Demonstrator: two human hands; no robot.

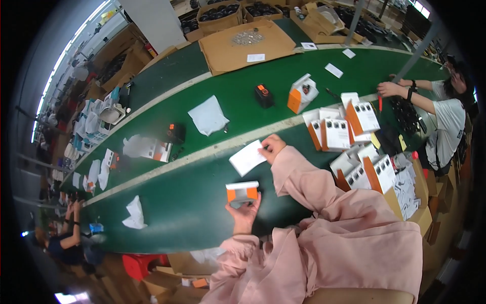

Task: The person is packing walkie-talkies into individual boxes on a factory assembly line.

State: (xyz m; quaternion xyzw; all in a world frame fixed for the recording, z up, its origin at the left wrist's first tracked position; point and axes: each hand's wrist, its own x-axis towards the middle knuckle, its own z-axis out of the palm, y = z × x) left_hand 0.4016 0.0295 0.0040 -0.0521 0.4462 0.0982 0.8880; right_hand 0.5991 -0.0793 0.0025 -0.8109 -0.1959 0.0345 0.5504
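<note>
In my left hand point(244, 215) is a small orange and white box point(242, 193) with its flap up, held from below above the green bench. My right hand point(273, 148) pinches the right edge of a white paper sheet point(247, 158), just beyond the box. The two are apart. To the right of my right hand, several white and orange boxes point(337, 134) stand with their flaps raised. A single open box point(302, 95) with something dark inside stands on the green belt, beside a black device with orange parts point(264, 95).
White bags lie on the belt point(208, 115) and on the bench point(134, 214). Another black and orange device point(175, 133) sits farther left. A carton of folded papers point(406, 194) stands at right. One co-worker's hand point(391, 89) is at far right; another person point(68, 238) works at far left.
</note>
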